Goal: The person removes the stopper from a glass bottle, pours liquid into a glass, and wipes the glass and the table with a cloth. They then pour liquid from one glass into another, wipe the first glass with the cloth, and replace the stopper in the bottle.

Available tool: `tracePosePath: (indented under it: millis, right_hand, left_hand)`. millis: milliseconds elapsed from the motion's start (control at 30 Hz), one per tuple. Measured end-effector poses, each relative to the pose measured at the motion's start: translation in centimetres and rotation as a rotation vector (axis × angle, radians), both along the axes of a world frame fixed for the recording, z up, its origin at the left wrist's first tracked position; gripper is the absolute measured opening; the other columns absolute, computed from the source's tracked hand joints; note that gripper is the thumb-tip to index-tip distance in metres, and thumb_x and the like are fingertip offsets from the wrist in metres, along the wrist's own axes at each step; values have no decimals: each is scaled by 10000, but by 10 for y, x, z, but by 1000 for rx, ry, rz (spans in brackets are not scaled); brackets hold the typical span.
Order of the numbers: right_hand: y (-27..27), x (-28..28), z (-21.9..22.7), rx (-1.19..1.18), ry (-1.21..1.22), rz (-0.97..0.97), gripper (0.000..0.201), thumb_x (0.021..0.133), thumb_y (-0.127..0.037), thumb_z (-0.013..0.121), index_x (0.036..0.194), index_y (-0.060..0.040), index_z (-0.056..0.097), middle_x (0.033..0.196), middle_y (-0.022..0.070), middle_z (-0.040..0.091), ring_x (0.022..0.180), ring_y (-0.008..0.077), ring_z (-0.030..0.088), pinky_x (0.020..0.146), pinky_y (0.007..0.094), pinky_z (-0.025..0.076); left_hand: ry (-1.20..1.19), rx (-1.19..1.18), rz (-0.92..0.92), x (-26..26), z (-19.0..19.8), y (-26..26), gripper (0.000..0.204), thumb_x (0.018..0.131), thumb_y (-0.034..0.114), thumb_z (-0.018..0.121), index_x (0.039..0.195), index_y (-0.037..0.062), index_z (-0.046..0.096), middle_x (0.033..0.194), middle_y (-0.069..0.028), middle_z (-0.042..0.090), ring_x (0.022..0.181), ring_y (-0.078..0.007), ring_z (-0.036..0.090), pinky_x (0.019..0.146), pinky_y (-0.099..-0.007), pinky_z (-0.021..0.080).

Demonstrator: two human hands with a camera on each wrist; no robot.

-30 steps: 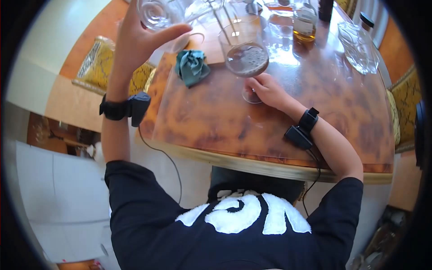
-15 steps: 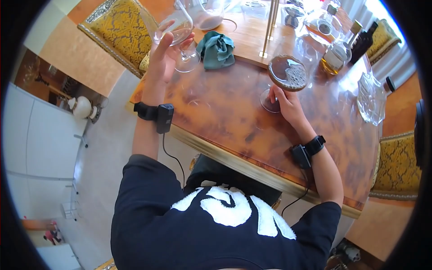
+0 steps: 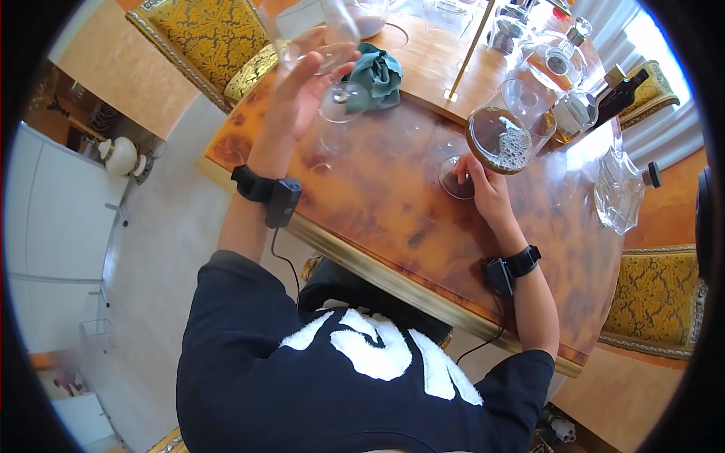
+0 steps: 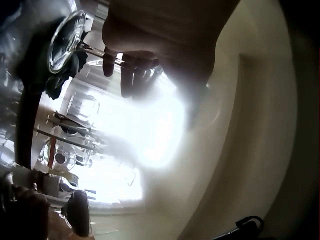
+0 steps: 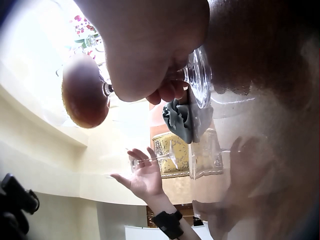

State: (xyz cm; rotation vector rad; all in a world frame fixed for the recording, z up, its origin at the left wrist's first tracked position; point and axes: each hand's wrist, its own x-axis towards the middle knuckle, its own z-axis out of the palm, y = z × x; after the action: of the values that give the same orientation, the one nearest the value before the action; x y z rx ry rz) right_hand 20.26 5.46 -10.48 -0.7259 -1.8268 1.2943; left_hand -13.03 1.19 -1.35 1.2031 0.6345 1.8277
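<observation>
My left hand (image 3: 298, 94) holds a clear stemmed glass (image 3: 342, 102) above the table's left part, fingers around it and thumb apart. In the left wrist view, its foot (image 4: 67, 42) and stem stick out from the fingers. A little liquid shows in its bowl in the head view. My right hand (image 3: 487, 192) grips the stem of a wide glass of dark, bubbly drink (image 3: 498, 140), low over the table, the foot (image 3: 457, 180) beside the fingers. In the right wrist view, this hand (image 5: 150, 45) hides most of the stem between the foot (image 5: 201, 77) and bowl (image 5: 86, 92).
A crumpled green cloth (image 3: 376, 75) lies beside the wooden board (image 3: 430, 94), which bears glassware and a thin gold-coloured upright (image 3: 472, 57). Bottles (image 3: 619, 94) and a glass decanter (image 3: 615, 192) stand to the right. Patterned chairs (image 3: 200, 45) flank the table.
The head view has turned, showing more of the table's left side. My left hand has come down from high at the upper left, its glass now nearer the cloth. My right hand keeps its grip.
</observation>
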Motion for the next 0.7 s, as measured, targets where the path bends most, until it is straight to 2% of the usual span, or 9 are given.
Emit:
tracePosePath:
  millis: [100,167,200,267,333,367,500,567,700]
  right_hand:
    - [-1,0,-1,4,-3,-6,343,1073,-226,423,823,-26,546,756,18,535,809,115,524,788,282,435]
    - [0,0,2,11,-16,-17,352,1073,-232,425,814,-26,545,751,17,535,812,116,529,787,285,439]
    - [0,1,3,20,-5,-45,357,1072,-236,429,806,-28,545,751,17,536,806,113,529,781,282,437]
    - [2,6,2,21,-3,-79,362,1071,-240,433,797,-30,544,750,17,537,801,111,529,774,279,436]
    - [10,13,6,124,-18,-212,303,1046,-177,470,807,-21,574,717,3,548,712,89,513,680,258,419]
    - [11,19,11,79,-86,-257,328,1049,-196,467,786,-24,564,706,1,550,704,88,516,678,258,415]
    - [21,26,8,91,-22,-277,352,1052,-220,470,780,-21,570,696,-2,552,691,84,515,658,252,405]
    - [20,26,11,91,-24,-298,358,1054,-227,469,781,-21,572,695,-3,553,688,84,515,655,251,403]
    - [19,31,7,49,-52,-400,355,1056,-231,464,809,-12,597,718,9,579,712,92,533,680,254,419]
  left_hand:
    - [23,20,-102,33,0,5,744,861,419,746,1393,12,421,1275,-224,590,1209,-351,575,1078,-485,433]
    - [-13,-15,-248,51,-4,12,742,867,403,743,1398,5,410,1266,-214,592,1203,-345,574,1095,-490,417]
    - [-48,-38,-314,60,-2,11,720,878,342,741,1407,6,386,1257,-201,591,1215,-330,564,1107,-488,403]
    - [-79,-28,-359,73,-11,23,711,879,309,742,1407,4,376,1257,-199,589,1227,-325,555,1109,-487,401]
    - [-93,-49,-394,84,-16,28,712,875,246,747,1410,1,347,1251,-200,584,1259,-312,533,1124,-469,387]
    - [-103,-60,-400,90,-20,28,712,875,246,747,1410,1,347,1251,-200,584,1259,-312,533,1124,-469,387]
    - [-116,-134,-488,108,-27,27,795,828,241,795,1424,-3,327,1233,-187,597,1264,-296,534,1126,-426,377]
    - [-43,-211,-516,121,-26,19,807,777,97,795,1418,-17,319,1178,-144,644,1096,-193,617,915,-294,509]
    - [-22,-271,-639,136,-35,14,869,732,102,829,1422,-29,317,1164,-142,645,1039,-191,637,880,-305,516]
